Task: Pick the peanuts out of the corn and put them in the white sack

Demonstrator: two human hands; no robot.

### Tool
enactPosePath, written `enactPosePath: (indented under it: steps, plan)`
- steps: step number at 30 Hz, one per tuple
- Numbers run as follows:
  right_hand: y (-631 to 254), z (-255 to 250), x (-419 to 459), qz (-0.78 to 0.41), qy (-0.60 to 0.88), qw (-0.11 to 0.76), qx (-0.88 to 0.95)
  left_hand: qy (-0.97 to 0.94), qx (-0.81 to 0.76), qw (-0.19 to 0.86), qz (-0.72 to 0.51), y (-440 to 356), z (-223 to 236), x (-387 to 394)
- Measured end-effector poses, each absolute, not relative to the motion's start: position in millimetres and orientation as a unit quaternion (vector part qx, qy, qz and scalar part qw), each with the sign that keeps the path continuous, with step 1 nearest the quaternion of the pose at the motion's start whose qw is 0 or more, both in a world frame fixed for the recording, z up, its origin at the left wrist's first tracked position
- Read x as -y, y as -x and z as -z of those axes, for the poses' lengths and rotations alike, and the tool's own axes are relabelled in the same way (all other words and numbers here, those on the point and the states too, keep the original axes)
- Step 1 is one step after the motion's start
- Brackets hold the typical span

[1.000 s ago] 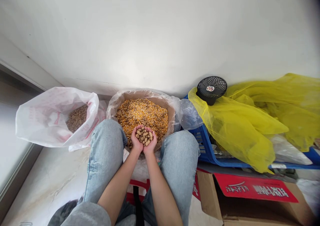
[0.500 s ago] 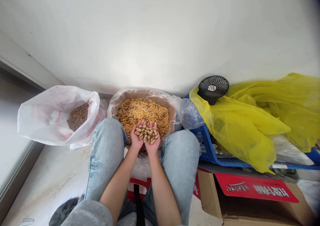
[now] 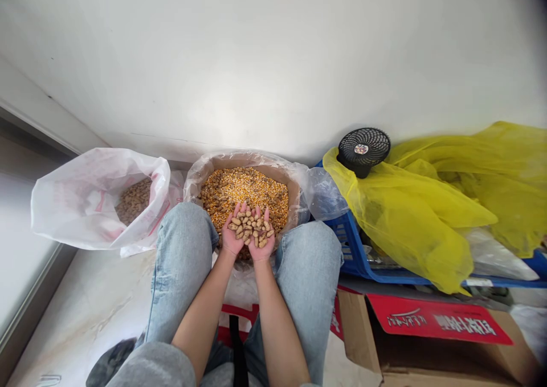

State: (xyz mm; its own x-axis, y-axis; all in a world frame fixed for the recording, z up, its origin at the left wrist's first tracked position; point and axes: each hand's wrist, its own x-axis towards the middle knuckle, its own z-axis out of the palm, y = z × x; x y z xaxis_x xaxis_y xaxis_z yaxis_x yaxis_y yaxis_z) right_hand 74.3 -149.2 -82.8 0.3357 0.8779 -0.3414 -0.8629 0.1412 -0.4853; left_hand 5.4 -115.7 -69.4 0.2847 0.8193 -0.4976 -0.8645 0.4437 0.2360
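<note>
My left hand point(image 3: 231, 243) and my right hand point(image 3: 262, 252) are cupped side by side, palms up, and together hold a heap of unshelled peanuts point(image 3: 250, 227). Fingertips point away from me, slightly apart at the ends. Both hands are above the near part of a plastic-lined box point(image 3: 294, 204). Inside it lie yellow corn kernels point(image 3: 250, 183), with more peanuts mixed in, mostly toward the left and near sides. My knees flank the box.
A white plastic bag point(image 3: 68, 204) with peanuts in its bottom stands at left. On the right, a blue crate point(image 3: 363, 264) carries yellow mesh bags point(image 3: 419, 204) and a small black fan point(image 3: 364, 150). An open cardboard box point(image 3: 359, 330) with a red flap sits below the crate.
My cupped hands have opened a little, with the fingers more spread. The peanuts lie slightly flatter across my palms. My hands stay over the box.
</note>
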Motion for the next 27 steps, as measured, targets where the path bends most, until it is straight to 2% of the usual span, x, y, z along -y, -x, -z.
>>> enactPosePath:
  steps: [15, 22, 27]
  plan:
    - [-74, 78, 149, -0.578, 0.325, 0.749, -0.003, 0.029, -0.259, 0.808, -0.528, -5, 70, 116]
    - [-70, 76, 140, -0.577, 0.333, 0.746, -0.026, 0.066, -0.324, 0.753, -0.569, -17, 76, 114]
    - [-56, 52, 119, -0.567, 0.370, 0.734, -0.053, 0.005, -0.364, 0.709, -0.604, -18, 49, 103]
